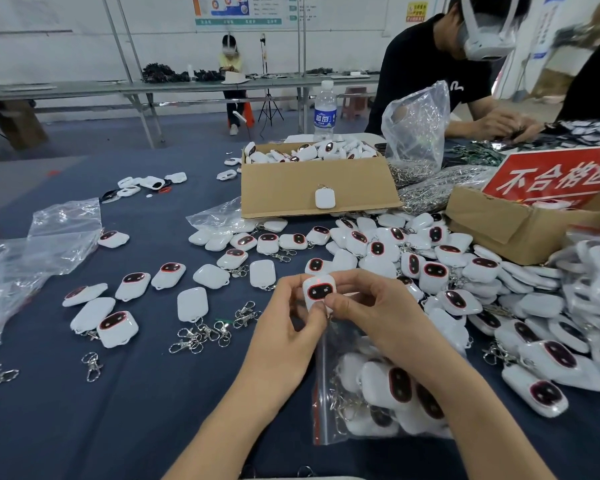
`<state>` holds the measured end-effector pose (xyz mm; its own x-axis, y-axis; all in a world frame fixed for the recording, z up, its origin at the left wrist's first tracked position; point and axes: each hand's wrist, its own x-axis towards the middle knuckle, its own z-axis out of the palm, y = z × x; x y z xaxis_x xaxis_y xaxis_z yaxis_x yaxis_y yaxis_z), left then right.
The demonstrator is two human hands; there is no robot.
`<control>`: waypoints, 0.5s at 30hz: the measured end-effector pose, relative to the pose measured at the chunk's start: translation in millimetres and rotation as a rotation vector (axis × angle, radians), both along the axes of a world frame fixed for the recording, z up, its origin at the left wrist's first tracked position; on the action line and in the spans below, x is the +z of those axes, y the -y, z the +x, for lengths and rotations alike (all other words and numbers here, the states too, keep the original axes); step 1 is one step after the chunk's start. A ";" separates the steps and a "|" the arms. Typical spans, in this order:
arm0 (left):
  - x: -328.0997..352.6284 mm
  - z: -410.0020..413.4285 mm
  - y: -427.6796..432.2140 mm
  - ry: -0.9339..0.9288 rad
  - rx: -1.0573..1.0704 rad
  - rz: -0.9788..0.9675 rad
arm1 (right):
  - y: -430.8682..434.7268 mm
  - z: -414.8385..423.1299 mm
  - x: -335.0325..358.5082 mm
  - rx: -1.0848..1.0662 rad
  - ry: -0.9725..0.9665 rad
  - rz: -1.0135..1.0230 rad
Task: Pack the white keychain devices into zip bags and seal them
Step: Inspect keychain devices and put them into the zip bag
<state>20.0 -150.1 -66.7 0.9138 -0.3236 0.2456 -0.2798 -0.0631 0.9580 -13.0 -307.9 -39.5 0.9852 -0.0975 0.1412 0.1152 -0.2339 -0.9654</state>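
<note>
Left hand (288,329), right hand (371,306) pinch keychain device (320,289) at zip bag (321,393) mouth — sign (551,176) reads 不合格.

Fingers (340,303) hide the bottom of the keychain device (321,289); the red sign (551,174) is cropped at right.

Zip bag (378,393) before cardboard box (312,188)

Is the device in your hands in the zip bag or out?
Out. The left hand and right hand pinch the device, uncovered, just above the zip bag, which already holds others.
</note>
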 end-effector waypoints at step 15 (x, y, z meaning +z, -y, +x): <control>7.5 -3.4 -1.3 -0.024 0.052 -0.051 | -1.9 -2.0 3.9 0.001 -0.005 0.156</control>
<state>16.6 -148.7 -59.2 0.9347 -0.2631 0.2389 -0.2548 -0.0276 0.9666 -15.1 -306.0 -35.6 0.9859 -0.1166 0.1197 0.1107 -0.0808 -0.9906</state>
